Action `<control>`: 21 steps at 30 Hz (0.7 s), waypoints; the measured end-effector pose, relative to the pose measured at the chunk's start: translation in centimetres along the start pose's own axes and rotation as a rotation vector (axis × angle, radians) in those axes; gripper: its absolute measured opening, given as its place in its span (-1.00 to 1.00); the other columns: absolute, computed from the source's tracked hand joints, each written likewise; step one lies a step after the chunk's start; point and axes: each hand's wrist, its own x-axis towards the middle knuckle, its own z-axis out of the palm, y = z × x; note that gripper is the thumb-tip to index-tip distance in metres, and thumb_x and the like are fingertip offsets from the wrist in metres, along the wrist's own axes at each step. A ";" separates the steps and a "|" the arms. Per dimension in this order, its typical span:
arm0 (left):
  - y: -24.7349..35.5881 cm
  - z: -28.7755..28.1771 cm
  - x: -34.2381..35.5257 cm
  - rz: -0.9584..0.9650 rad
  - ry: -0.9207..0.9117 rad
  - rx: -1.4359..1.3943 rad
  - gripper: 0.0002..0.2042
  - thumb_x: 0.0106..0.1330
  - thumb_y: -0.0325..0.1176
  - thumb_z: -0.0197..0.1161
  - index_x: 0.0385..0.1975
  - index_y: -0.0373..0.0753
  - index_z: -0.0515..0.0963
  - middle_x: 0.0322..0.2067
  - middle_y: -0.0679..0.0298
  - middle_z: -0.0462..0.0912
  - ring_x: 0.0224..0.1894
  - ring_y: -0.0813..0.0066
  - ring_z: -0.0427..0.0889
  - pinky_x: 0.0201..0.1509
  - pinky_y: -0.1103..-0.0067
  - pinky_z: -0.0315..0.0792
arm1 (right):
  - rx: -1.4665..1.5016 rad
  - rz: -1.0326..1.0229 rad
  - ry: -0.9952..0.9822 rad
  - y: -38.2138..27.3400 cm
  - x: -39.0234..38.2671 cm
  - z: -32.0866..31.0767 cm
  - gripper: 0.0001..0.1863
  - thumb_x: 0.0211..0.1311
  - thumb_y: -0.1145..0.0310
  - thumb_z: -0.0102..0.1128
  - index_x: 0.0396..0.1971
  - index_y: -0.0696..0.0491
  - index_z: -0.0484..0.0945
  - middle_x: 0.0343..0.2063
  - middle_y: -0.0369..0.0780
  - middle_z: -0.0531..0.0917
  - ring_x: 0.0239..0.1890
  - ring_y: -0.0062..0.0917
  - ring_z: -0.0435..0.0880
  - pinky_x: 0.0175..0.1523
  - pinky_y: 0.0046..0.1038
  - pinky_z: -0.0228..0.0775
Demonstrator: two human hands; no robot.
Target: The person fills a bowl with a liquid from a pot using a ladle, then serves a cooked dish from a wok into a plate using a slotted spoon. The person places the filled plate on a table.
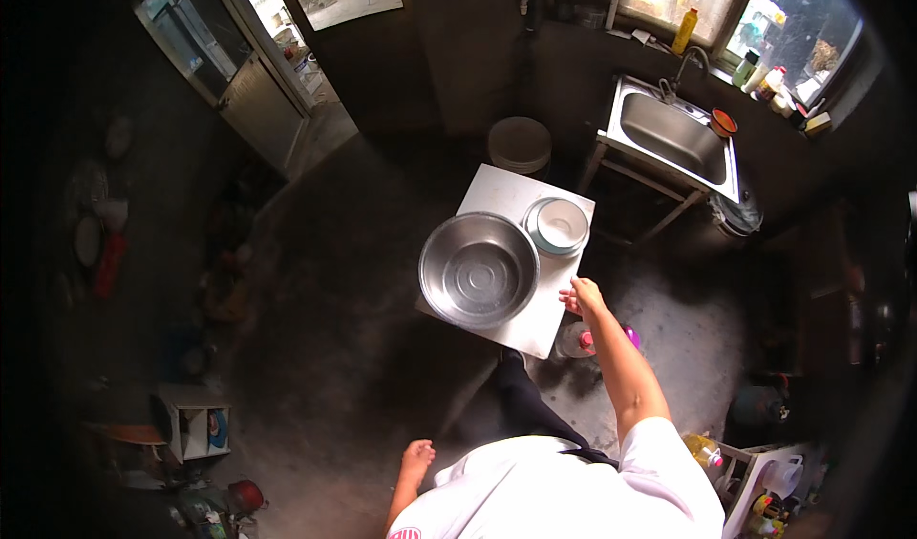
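Note:
A large steel basin takes up the left part of a small white table. Beside it, toward the table's far right corner, sits a short stack of bowls or dishes, pale on top. My right hand reaches out by the table's right edge, near the bowls, its fingers apart and nothing in them. Low at my left side hangs my left hand, away from the table, fingers loosely bent with a gap at the thumb and nothing seen in it.
A steel sink on a frame stands at the far right, with an orange bowl on its rim. Behind the table is a round bucket. Bottles stand on the floor by the table's right side. A low shelf is near right.

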 end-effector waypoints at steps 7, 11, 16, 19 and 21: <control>4.4 -6.3 0.2 -0.060 -0.016 0.101 -0.76 0.31 -0.43 0.10 -0.06 -0.33 0.49 -0.29 0.17 0.64 -0.28 0.52 0.61 -0.17 0.59 0.49 | 0.033 0.183 0.124 -2.8 9.9 8.4 -0.59 0.37 0.09 -0.12 -0.18 0.19 0.42 -0.45 -0.08 0.65 -0.65 -0.47 0.61 -0.68 -0.53 0.38; 10.6 -5.9 1.1 -0.104 0.128 0.057 -0.77 0.35 -0.40 0.05 -0.05 -0.30 0.48 -0.31 0.21 0.63 -0.28 0.52 0.60 -0.17 0.60 0.49 | -0.010 0.212 0.251 -2.0 12.3 8.8 -0.62 0.31 0.18 -0.14 -0.21 0.24 0.46 -0.64 -0.08 0.65 -0.77 -0.46 0.52 -0.71 -0.46 0.35; 16.1 -6.6 3.5 -0.019 0.147 0.076 -0.77 0.36 -0.44 0.00 -0.05 -0.30 0.48 -0.28 0.23 0.62 -0.25 0.52 0.60 -0.16 0.60 0.50 | 0.001 0.175 0.408 -3.4 11.8 10.4 -0.71 0.21 0.41 -0.16 -0.30 0.29 0.50 -0.72 -0.11 0.60 -0.78 -0.49 0.56 -0.74 -0.51 0.32; 17.3 -9.2 5.2 0.008 0.151 0.114 -0.78 0.37 -0.44 0.01 -0.06 -0.30 0.49 -0.28 0.23 0.62 -0.24 0.51 0.60 -0.15 0.60 0.50 | -0.077 0.121 0.418 -4.8 10.7 10.8 -0.71 0.17 0.36 -0.13 -0.19 0.19 0.46 -0.65 -0.17 0.62 -0.75 -0.58 0.54 -0.70 -0.56 0.35; 17.7 -11.7 6.3 -0.002 0.173 0.104 -0.78 0.37 -0.44 0.01 -0.06 -0.30 0.49 -0.28 0.23 0.61 -0.23 0.50 0.60 -0.15 0.59 0.50 | 0.015 0.018 0.440 -6.4 8.5 12.4 -0.71 0.15 0.35 -0.12 -0.22 0.19 0.47 -0.61 -0.15 0.63 -0.73 -0.58 0.54 -0.69 -0.57 0.35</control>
